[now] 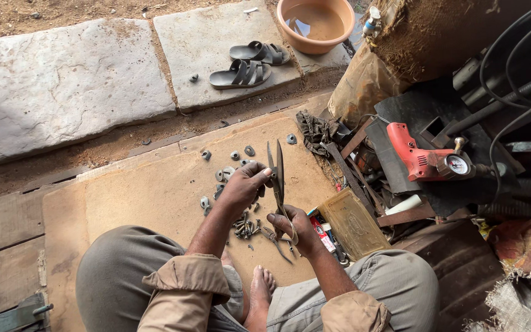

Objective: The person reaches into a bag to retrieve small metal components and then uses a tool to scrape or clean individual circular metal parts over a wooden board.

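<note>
A: What do the hands have, from where you sit?

B: I see a pair of large dark shears at the centre of the frame, blades pointing up and nearly closed; the right hand is curled around the lower handles, fingers wrapped tight; the left hand pinches the blades near the pivot, fingertips narrow.

A: Is anything caught between the blades?

B: I cannot tell; the left fingers cover that spot.

A: And below them?

B: A heap of small metal parts on the brown mat, partly hidden by the left wrist; grey washer-like pieces lie scattered just above the left hand, too small to name.

A: The right side?

B: Clutter; a red drill-shaped tool with a round gauge, a flat yellowish box; black cables run off the upper right edge. Upper centre, a pair of sandals on stone slabs beside an orange basin, cut off at the top.
</note>
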